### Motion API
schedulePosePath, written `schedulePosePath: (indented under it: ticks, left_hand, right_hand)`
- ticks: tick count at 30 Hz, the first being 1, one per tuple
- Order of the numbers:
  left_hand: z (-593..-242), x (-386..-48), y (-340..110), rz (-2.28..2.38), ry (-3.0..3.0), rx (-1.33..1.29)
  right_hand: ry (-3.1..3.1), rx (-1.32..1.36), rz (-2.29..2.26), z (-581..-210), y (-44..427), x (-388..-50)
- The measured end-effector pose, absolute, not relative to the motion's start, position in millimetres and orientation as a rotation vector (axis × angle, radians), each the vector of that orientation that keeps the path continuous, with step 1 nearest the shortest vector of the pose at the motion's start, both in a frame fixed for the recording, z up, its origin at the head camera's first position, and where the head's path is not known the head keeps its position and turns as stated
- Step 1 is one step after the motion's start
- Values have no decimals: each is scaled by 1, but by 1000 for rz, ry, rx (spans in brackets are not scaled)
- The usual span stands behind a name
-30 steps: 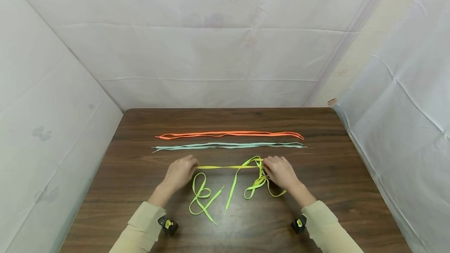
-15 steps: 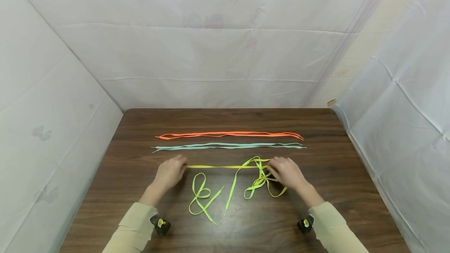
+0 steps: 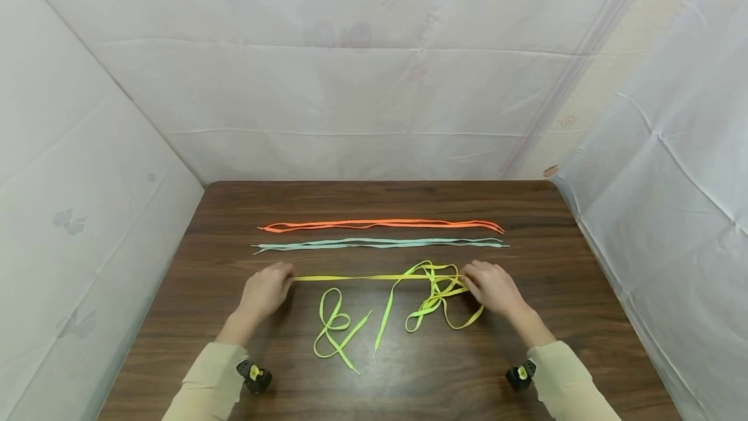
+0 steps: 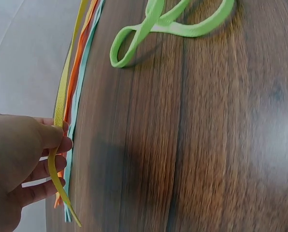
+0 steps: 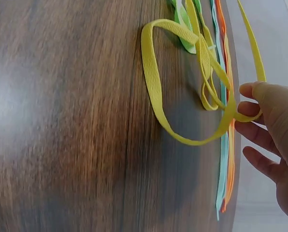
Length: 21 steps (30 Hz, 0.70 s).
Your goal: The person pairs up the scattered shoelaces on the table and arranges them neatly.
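Note:
A yellow shoelace [image 3: 362, 277] stretches straight between my two hands, raised off the wooden table. My left hand [image 3: 265, 288] pinches it near one end; in the left wrist view its short tail hangs below the thumb. At the other side my right hand [image 3: 492, 286] pinches the same lace, and the left wrist and right wrist views show the lace [image 5: 152, 82] trailing from the fingers in loose loops. Below it lies a lime-green shoelace [image 3: 349, 362], curled at the left, with another lime strand [image 3: 386, 320] running under the yellow one toward the tangle at right.
Farther back, an orange shoelace pair [image 3: 380, 221] and a mint-green pair [image 3: 380, 243] lie straight and parallel across the table [image 3: 234, 197]. White cloth [image 3: 350, 102] hangs behind and on both sides. Small black devices [image 3: 257, 379] sit at both wrists.
My hands have moved apart, the left to the left and the right to the right. The taut yellow span between them has lengthened, while the other laces lie as before.

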<state>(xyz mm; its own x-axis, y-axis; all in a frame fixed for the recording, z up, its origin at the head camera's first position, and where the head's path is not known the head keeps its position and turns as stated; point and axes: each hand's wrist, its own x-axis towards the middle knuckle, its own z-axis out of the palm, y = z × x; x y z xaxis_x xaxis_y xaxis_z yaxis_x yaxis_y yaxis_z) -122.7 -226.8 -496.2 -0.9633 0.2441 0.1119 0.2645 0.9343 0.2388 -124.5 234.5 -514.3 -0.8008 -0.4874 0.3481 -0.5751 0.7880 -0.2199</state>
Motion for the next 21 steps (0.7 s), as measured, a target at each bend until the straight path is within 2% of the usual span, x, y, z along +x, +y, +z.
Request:
schedulePosePath:
  ticks: [21]
  left_hand:
    - [-490, -120, -258, -378, -2997, -317]
  right_hand:
    - [-2699, 705, 407, -508, 266, -121]
